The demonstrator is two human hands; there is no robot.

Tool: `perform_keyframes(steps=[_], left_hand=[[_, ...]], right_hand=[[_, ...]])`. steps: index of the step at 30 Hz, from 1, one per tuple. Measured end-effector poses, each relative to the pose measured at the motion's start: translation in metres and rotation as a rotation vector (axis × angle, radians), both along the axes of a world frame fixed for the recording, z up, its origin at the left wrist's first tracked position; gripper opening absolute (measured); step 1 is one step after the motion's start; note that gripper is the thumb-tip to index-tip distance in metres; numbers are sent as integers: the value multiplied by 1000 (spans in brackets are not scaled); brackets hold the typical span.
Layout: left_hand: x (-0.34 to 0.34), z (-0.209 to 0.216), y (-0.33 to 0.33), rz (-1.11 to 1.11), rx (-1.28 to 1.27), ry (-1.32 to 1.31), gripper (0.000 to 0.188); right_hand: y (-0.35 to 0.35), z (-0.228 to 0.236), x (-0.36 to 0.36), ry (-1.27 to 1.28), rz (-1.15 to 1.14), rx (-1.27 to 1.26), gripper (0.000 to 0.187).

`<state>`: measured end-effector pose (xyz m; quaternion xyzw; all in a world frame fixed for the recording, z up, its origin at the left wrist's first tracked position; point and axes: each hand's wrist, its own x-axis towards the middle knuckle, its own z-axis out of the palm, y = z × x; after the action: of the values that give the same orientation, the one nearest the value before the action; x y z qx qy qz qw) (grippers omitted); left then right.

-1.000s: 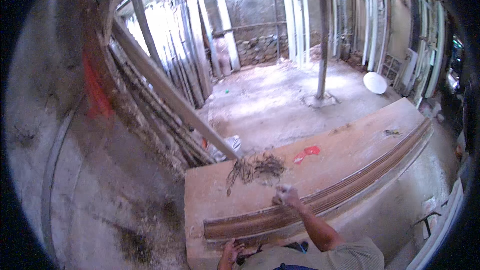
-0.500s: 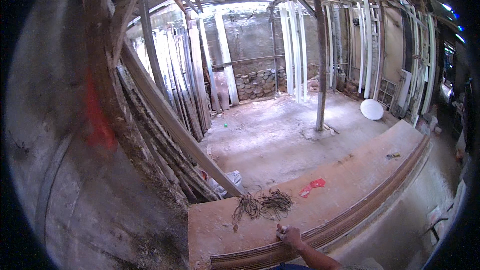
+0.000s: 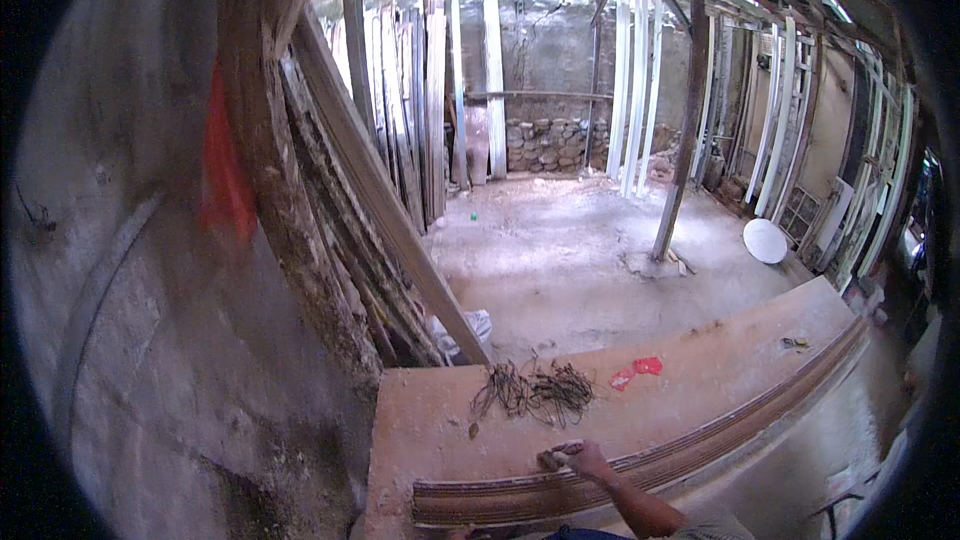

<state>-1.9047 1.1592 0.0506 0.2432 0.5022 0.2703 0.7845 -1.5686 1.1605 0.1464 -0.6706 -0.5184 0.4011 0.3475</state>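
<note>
My right hand reaches in from the lower edge, over a long ridged wooden moulding that lies along the near side of a wide board. Its fingers are closed around a small pale-brown piece, too small to name, just above the board's surface beside the moulding. My left hand does not show. Beyond the right hand, a tangle of dark cord or wire lies on the wide board, with a small brown bit near it.
Red scraps and a small yellow-black item lie farther right on the board. Slanting timbers and a rough wall close off the left. A post stands on the dusty floor, near a white round disc.
The view has shifted, so the room sits farther right in the picture. My right hand stays closed and has moved slightly off the moulding's edge, toward the board's middle.
</note>
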Motion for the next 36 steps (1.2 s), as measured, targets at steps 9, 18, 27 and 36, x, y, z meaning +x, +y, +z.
perform_keyframes(steps=[9, 18, 27, 36], left_hand=[[-31, -121, -84, -89, 44, 111, 35], [-8, -53, -97, 138, 7, 215, 32], [-12, -39, -88, 190, -50, 81, 40], [-4, -43, -101, 329, 81, 124, 25]], right_hand=[[-10, 31, 43, -121, 49, 1, 25], [-1, -12, -113, 423, 151, -179, 20], [64, -17, -243, 581, 396, -147, 22], [-60, 50, -19, 97, 100, -225, 20]])
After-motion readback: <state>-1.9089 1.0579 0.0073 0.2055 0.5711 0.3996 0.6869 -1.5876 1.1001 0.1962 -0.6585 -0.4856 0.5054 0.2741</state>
